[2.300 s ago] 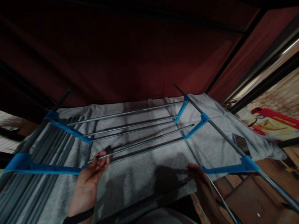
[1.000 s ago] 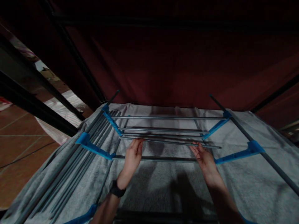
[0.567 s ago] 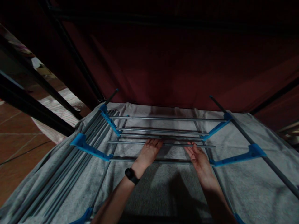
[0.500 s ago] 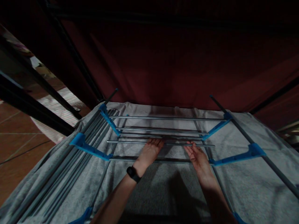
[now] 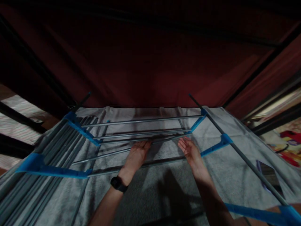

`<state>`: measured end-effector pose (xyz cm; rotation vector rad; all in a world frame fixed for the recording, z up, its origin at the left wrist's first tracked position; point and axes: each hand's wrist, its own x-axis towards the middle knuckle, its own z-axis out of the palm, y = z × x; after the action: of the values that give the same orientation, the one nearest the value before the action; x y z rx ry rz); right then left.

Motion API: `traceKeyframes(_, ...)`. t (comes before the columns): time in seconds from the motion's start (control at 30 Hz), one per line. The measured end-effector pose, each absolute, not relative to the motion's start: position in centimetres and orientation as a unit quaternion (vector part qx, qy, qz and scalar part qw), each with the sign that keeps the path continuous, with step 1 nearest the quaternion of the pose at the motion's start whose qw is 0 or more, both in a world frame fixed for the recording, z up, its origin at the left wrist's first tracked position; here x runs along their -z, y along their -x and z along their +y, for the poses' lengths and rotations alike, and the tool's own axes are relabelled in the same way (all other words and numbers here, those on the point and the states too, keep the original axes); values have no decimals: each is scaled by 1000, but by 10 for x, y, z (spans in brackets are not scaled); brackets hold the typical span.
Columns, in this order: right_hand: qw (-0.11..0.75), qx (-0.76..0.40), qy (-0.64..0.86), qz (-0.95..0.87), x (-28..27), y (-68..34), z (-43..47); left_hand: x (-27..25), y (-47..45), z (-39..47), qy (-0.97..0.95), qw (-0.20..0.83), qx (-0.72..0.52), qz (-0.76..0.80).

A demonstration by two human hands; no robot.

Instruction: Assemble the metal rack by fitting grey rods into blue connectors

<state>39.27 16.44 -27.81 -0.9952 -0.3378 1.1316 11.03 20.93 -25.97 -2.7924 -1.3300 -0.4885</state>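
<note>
My left hand, with a dark band on its wrist, is wrapped over a thin grey metal rod. That rod slants, its left end nearer to me and its right end close to a blue plastic bracket. Palm up, my right hand has its fingers apart, just below the rod's right part; whether the fingertips touch it I cannot tell. Around both hands stands a rack frame of grey tubes and blue brackets, with crossbars running between a left bracket and the right one.
Several loose grey rods lie together at the left, under the frame. A grey cloth covers the surface below. A phone rests on the right side beside a frame tube. Behind rises a dark red panel.
The view has turned to the right, bringing the phone into sight. The rod has tilted, its right end now farther off, and my right hand's fingers have opened away from it.
</note>
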Motion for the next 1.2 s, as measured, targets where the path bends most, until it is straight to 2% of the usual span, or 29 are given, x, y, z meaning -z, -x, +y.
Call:
traceKeyframes(0.27,738,-289,565,-229,276,-421,179,255,-106,220,862,37,226,-451)
traceKeyframes(0.47,689,-114,653,-294,277,-446,200,248,-116,225,863,48,230,-447)
traceKeyframes(0.7,675,-120,649,-330,265,-460,218,240,-129,230,868,28,211,-449)
traceKeyframes(0.83,697,-164,619,-323,266,-462,226,239,-133,234,867,26,199,-456)
traceKeyframes(0.97,724,-157,593,-316,269,-465,233,239,-135,237,869,32,189,-457)
traceKeyframes(1.2,705,-155,606,-334,261,-467,235,240,-142,241,873,16,196,-447)
